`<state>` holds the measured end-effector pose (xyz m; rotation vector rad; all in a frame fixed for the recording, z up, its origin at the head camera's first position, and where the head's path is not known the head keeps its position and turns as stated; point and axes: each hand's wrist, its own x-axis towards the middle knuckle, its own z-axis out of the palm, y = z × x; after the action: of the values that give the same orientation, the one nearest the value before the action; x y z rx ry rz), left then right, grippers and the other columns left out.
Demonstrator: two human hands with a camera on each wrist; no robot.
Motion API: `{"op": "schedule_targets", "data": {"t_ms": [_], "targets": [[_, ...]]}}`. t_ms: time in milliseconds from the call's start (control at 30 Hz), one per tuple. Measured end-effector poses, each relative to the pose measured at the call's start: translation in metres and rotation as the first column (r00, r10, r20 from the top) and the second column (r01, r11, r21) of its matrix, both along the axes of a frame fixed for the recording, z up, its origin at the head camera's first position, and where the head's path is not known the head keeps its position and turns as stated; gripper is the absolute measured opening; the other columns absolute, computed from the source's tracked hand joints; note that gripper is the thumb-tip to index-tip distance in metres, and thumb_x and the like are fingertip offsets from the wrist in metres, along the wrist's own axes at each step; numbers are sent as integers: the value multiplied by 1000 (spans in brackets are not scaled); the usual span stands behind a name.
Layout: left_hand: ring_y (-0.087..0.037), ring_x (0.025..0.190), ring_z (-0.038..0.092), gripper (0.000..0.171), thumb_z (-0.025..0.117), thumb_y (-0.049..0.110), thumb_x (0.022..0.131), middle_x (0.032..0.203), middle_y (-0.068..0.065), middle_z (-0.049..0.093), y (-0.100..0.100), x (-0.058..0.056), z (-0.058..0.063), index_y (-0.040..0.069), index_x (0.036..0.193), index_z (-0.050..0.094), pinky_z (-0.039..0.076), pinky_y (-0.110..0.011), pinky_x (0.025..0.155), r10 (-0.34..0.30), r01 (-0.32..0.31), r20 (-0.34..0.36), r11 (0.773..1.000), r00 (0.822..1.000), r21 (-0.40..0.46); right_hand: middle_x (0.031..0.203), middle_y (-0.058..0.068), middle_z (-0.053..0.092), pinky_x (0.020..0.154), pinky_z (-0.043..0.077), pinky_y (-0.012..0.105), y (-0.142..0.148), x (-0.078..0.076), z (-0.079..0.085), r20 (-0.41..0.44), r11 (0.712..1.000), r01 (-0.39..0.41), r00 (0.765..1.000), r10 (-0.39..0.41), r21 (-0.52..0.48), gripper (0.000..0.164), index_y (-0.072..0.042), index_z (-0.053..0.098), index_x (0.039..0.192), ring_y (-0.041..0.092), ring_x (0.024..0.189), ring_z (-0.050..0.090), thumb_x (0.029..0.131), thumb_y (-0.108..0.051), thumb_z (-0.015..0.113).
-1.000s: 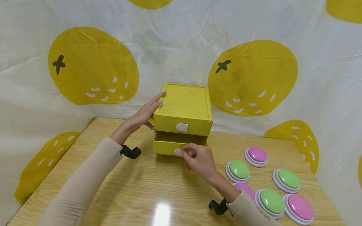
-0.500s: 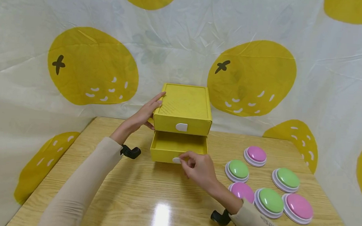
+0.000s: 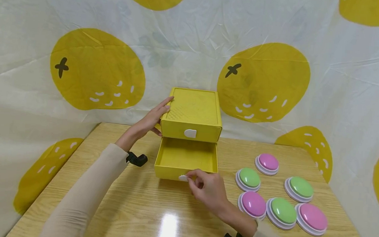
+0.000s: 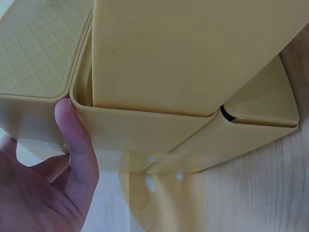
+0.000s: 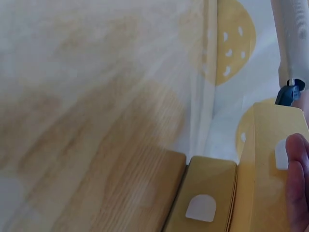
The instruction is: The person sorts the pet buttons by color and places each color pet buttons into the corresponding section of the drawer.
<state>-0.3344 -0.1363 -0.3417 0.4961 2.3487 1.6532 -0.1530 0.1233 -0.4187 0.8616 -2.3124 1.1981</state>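
Observation:
A yellow two-drawer box (image 3: 197,106) stands on the table, its upper drawer front (image 3: 174,129) closed. Below it, the lower drawer (image 3: 187,155) is pulled well out, showing a bare yellow inside. My right hand (image 3: 209,191) pinches the white pull tab (image 3: 182,178) on that drawer's front between thumb and fingers. In the right wrist view, my fingers (image 5: 297,179) overlap the tab. My left hand (image 3: 149,120) rests against the box's left side, fingers stretched along the top edge. The left wrist view has one digit of the left hand (image 4: 77,159) at the casing's edge.
To the right on the wooden table (image 3: 130,210) sit several round push buttons, among them a pink one (image 3: 269,162) and a green one (image 3: 250,178). The nearest pink button (image 3: 253,204) lies beside my right wrist. A fruit-patterned cloth (image 3: 187,52) hangs close behind the box.
The lower drawer has slid further out toward me, with my right hand moving back along with its tab. The left hand and the box casing have stayed in place.

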Motion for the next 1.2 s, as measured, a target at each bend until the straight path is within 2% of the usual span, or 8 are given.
{"op": "schedule_targets", "data": {"t_ms": [133,400,533,700,867,1033,1200], "targets": [[-34,96,71,55,33,65,106,166,-8,33,0,0,0,61,158,15,62,-45,57,-2,2,1,1000,1000,-10,57,-7,62,44,39,6,-2,6,-2,-60,1000,14,998,-13,9,18,-6,77,92,-11,49,49,81,9,76],[-33,97,71,54,33,65,106,162,-11,39,-1,-1,1,62,158,15,62,-45,58,5,-5,5,1000,1000,-23,56,-9,60,46,37,4,-5,15,-4,-172,999,36,985,-30,30,21,-8,77,90,-12,49,44,78,9,77],[-35,99,70,54,33,66,106,165,-9,34,0,-1,0,63,157,15,62,-44,59,4,-4,11,1000,1000,-21,56,-10,59,47,37,3,-5,17,-8,-183,999,35,983,-28,34,21,-8,76,90,-12,49,44,78,9,76],[-33,97,70,54,33,66,106,161,-12,40,0,-2,0,63,157,15,61,-43,58,4,-3,11,1000,1000,-23,56,-10,58,48,38,3,-4,18,-11,-202,998,36,979,-27,42,20,-8,75,89,-12,50,45,78,9,76],[-32,93,71,54,33,65,106,152,-15,48,0,-1,0,62,157,15,61,-43,57,5,-5,12,1000,1000,-23,56,-11,59,48,38,3,-5,18,-13,-191,998,45,981,-35,48,18,-10,74,89,-13,50,45,79,5,76],[-31,94,71,55,33,64,106,155,-14,45,1,-1,1,61,158,14,62,-44,58,5,-5,8,1000,1000,-25,58,-12,62,49,42,4,-6,19,-12,-151,998,40,988,-33,44,15,-11,73,91,-13,51,49,81,0,76],[-31,92,71,55,33,65,106,153,-15,47,0,-1,1,61,158,15,61,-43,57,7,-6,11,1000,1000,-22,58,-11,62,48,44,6,-4,22,-6,-102,1000,1,995,-1,-1,16,-11,72,94,-13,52,51,84,1,75]]}}
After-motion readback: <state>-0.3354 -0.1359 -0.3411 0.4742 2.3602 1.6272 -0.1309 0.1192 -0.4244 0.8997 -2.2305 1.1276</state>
